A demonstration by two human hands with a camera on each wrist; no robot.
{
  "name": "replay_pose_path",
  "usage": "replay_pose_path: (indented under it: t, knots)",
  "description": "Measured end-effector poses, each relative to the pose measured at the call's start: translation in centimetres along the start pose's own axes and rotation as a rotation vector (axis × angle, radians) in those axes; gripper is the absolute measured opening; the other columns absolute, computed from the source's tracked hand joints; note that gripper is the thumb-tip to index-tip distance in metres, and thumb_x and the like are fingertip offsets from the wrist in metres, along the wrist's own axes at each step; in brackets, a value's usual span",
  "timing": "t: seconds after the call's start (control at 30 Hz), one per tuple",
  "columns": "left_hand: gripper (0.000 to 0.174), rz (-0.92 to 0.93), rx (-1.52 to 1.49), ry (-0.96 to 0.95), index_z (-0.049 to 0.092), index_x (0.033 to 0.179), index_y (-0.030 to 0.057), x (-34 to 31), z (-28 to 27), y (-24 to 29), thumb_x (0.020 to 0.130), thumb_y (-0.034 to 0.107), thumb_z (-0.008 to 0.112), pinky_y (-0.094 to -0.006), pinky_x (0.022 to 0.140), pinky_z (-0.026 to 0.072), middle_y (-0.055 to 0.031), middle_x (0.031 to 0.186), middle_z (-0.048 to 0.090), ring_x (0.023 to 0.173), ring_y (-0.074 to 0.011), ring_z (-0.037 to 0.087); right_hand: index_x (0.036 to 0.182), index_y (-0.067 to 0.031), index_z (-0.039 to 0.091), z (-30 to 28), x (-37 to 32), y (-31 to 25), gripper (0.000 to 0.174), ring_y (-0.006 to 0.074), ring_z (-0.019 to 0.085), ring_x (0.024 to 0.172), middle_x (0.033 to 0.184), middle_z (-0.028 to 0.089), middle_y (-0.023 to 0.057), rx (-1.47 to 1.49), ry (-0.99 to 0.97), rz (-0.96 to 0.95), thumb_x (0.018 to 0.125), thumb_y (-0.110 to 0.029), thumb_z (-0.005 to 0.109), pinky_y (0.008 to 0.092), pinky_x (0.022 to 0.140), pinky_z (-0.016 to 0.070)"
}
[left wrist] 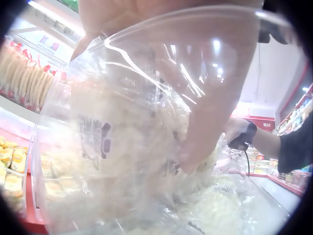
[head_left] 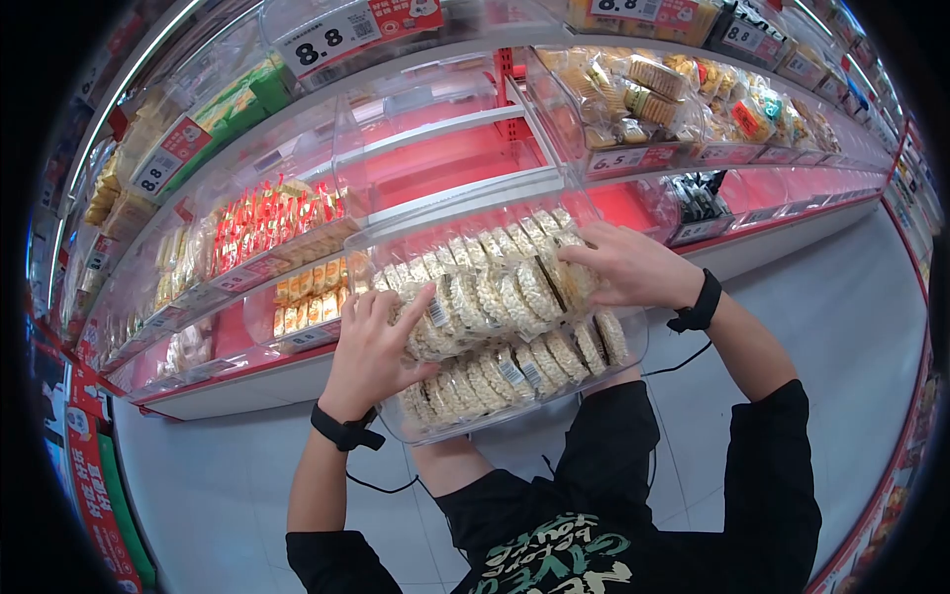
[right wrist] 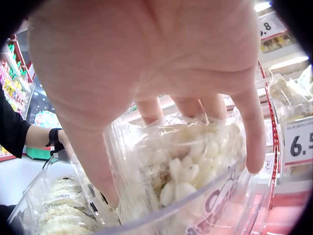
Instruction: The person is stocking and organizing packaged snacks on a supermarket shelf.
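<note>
A clear plastic bin [head_left: 515,421] full of individually wrapped puffed rice cakes tilts between the shelf and the person's knees. The rice cakes [head_left: 495,300] stand on edge in several rows. My left hand [head_left: 374,342] holds the left end of the middle row, thumb low and fingers over the top. At the row's right end, my right hand [head_left: 638,265] grips the wrapped cakes, thumb on the near side. In the right wrist view, its fingers reach behind a pack of white puffed grains [right wrist: 186,161]. The bin's clear wall covers part of the left wrist view.
Shelves with price tags [head_left: 332,42] rise ahead. Red-wrapped snacks [head_left: 272,223] and orange packs [head_left: 309,297] fill bins at left; bagged biscuits [head_left: 653,89] sit at upper right. A bare red shelf section [head_left: 445,163] lies behind the bin. Pale floor tiles [head_left: 792,317] spread below.
</note>
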State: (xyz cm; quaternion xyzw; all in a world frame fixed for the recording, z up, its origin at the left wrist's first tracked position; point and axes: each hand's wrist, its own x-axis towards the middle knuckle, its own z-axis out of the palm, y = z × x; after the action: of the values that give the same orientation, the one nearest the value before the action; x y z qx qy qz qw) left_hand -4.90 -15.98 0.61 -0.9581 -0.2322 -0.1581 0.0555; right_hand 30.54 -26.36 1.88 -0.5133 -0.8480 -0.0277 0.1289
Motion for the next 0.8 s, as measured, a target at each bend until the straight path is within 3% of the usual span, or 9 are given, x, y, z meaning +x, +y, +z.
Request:
replay_pose_path:
  t: [0.27, 0.37, 0.47, 0.6, 0.63, 0.73, 0.8]
  knots:
    - [0.104, -0.047, -0.036, -0.025, 0.042, 0.147, 0.0200, 0.2, 0.2, 0.1, 0.055, 0.037, 0.087, -0.0492, 0.098, 0.0378, -0.0167, 0.124, 0.047, 0.117, -0.0362, 0.047, 0.124, -0.0093, 0.052, -2.7, 0.2, -0.8, 0.062, 0.0356, 0.054, 0.111, 0.111, 0.054, 0.0161, 0.033, 0.084, 0.012, 0.069, -0.015, 0.080, 0.0437, 0.094, 0.0466]
    - [0.106, -0.049, -0.038, 0.005, 0.041, 0.149, 0.0236, 0.1, 0.4, 0.1, 0.055, 0.038, 0.088, -0.0502, 0.095, 0.0375, -0.0164, 0.128, 0.048, 0.117, -0.0357, 0.046, 0.126, -0.0093, 0.053, -3.5, 0.2, -0.1, 0.064, 0.0351, 0.054, 0.114, 0.117, 0.055, 0.0164, 0.089, 0.252, -0.029, 0.070, -0.014, 0.082, 0.0424, 0.095, 0.0469]
    - [0.106, -0.046, -0.051, 0.048, 0.041, 0.148, 0.0236, 0.2, 0.6, 0.3, 0.054, 0.037, 0.089, -0.0512, 0.096, 0.0379, -0.0152, 0.129, 0.048, 0.118, -0.0362, 0.045, 0.126, -0.0085, 0.055, -5.2, -0.2, 0.8, 0.064, 0.0358, 0.055, 0.113, 0.118, 0.057, 0.0158, 0.129, 0.404, 0.048, 0.069, -0.015, 0.083, 0.0406, 0.096, 0.0470]
    - [0.106, -0.065, -0.048, 0.018, 0.042, 0.147, 0.0226, 0.2, 0.6, 0.3, 0.054, 0.037, 0.089, -0.0511, 0.097, 0.0384, -0.0131, 0.128, 0.048, 0.117, -0.0356, 0.046, 0.126, -0.0040, 0.056, -4.9, -2.4, 2.4, 0.063, 0.0261, 0.060, 0.114, 0.126, 0.060, 0.0113, 0.323, 0.535, 0.239, 0.071, -0.013, 0.083, 0.0368, 0.098, 0.0462]
    - [0.105, -0.073, -0.058, 0.008, 0.043, 0.147, 0.0223, 0.2, 0.6, 0.3, 0.054, 0.037, 0.089, -0.0509, 0.098, 0.0385, -0.0128, 0.128, 0.049, 0.117, -0.0352, 0.046, 0.129, -0.0030, 0.054, -4.5, -3.1, 3.1, 0.064, 0.0188, 0.058, 0.116, 0.130, 0.058, 0.0092, 0.408, 0.528, 0.296, 0.072, -0.011, 0.083, 0.0344, 0.099, 0.0469]
    - [0.104, -0.068, -0.063, 0.014, 0.044, 0.146, 0.0189, 0.2, 0.8, 0.1, 0.053, 0.035, 0.088, -0.0495, 0.096, 0.0396, -0.0126, 0.125, 0.048, 0.116, -0.0348, 0.046, 0.131, -0.0034, 0.052, -3.5, -4.6, 3.2, 0.065, 0.0163, 0.057, 0.116, 0.129, 0.057, 0.0083, 0.630, 0.555, 0.324, 0.074, -0.011, 0.083, 0.0323, 0.099, 0.0477]
    - [0.104, -0.059, -0.059, 0.026, 0.045, 0.145, 0.0172, 0.1, 0.9, 0.0, 0.052, 0.034, 0.088, -0.0489, 0.096, 0.0402, -0.0125, 0.123, 0.048, 0.115, -0.0348, 0.046, 0.132, -0.0038, 0.051, -3.0, -5.3, 3.4, 0.066, 0.0154, 0.057, 0.116, 0.129, 0.056, 0.0076, 0.614, 0.544, 0.340, 0.074, -0.009, 0.083, 0.0313, 0.100, 0.0480]
